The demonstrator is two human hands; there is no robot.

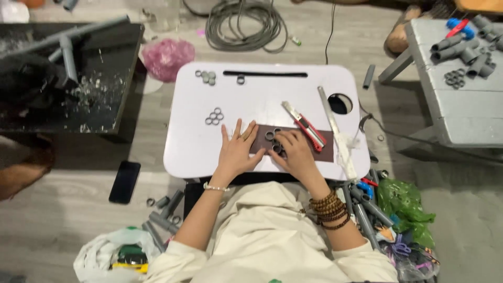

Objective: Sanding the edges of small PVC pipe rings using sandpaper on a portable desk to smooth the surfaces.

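Part of the brown mat (325,149) is covered by the right hand (297,154), and some grey rings (274,140) are perhaps hidden beneath it. The grey bench (461,105) is cut off by the right edge.

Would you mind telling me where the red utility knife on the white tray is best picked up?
Probably by the red utility knife's handle body around its middle, coming from above with fingers across its narrow width. It lies flat and diagonal beside the right hand, lower end on the brown mat.
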